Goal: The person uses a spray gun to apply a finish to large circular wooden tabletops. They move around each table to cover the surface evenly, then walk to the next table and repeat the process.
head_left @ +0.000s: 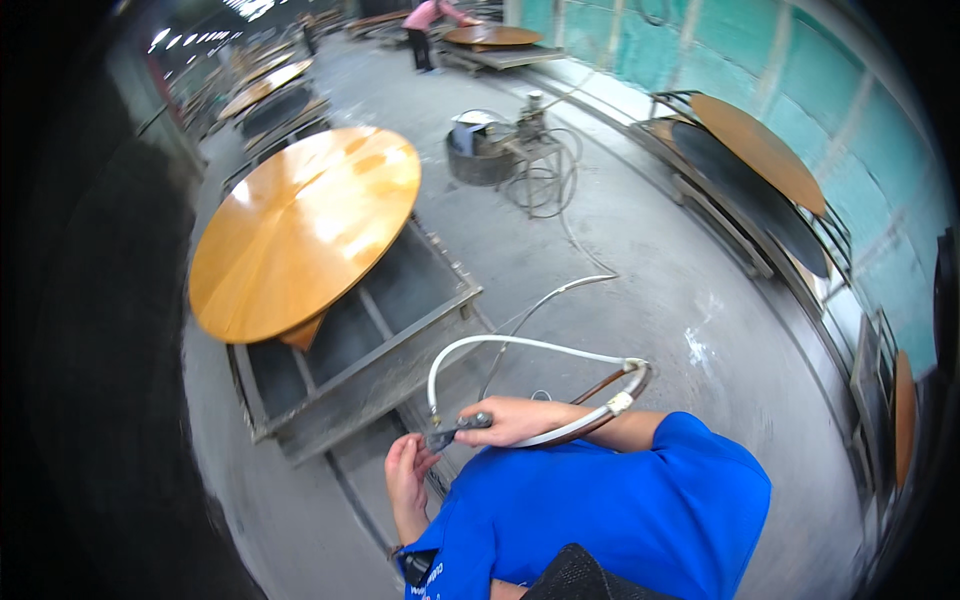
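Observation:
My right hand (512,418) is wrapped round the grip of a dark metal spray gun (440,438) in front of my chest. At the gun's front end are the bent fingers of my left hand (406,478), pinched close on its tip; details there are small and blurred. From the gun a white hose (520,342) arches up and over to the right, then runs back beneath my right forearm beside a brown hose (600,386). Ahead to the left, a large round glossy wooden tabletop (310,235) lies above a metal-framed cart (370,365).
A pump with coiled hoses (540,150) and a dark round tub (478,165) stand on the floor ahead, with a hose trailing toward me. Round panels (765,150) rest on racks along the green right wall. Far off, a person in pink (430,25) bends over another tabletop (492,36).

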A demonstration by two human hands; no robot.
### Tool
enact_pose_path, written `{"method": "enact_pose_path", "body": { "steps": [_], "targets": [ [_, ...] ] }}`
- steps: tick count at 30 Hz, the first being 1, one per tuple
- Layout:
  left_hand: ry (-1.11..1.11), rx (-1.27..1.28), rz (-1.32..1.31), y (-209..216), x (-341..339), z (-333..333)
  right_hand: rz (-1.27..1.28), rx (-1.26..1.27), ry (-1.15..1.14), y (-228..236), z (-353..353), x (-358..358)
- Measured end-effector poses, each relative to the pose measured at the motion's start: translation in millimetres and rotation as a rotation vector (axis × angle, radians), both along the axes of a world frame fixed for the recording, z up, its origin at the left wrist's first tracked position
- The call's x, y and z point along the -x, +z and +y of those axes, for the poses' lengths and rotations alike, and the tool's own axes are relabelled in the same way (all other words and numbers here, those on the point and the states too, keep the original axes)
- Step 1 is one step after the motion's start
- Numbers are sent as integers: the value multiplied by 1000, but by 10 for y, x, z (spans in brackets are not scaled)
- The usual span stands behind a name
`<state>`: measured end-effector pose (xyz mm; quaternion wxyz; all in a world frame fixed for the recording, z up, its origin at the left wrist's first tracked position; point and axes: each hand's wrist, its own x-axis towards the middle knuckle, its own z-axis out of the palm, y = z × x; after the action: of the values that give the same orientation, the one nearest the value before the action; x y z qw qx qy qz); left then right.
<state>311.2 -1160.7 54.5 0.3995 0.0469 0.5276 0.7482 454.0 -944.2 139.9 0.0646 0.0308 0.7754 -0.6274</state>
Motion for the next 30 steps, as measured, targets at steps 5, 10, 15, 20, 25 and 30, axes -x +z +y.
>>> {"method": "enact_pose_path", "body": {
  "steps": [5, 10, 15, 20, 25, 30],
  "targets": [
    [-52, 50, 70, 84, -64, 45, 8, -92, 33, 113, 3, -111],
    [-188, 167, 147, -89, -29, 155, 103, 59, -105, 21, 22, -187],
    [-657, 350, 655, -470, -118, 464, -84, 304, -387, -225, 188, -329],
    [-867, 388, 912, -506, -412, 1115, -60, 449, -578, -281, 695, -788],
    [-895, 321, 1244, -523, -716, 2125, 46, 531, -664, -250, 1271, -1456],
    [-648, 60, 1244, -636, -1184, 3224, 89, 588, -917, -333, 1838, -2279]
  ]
}}
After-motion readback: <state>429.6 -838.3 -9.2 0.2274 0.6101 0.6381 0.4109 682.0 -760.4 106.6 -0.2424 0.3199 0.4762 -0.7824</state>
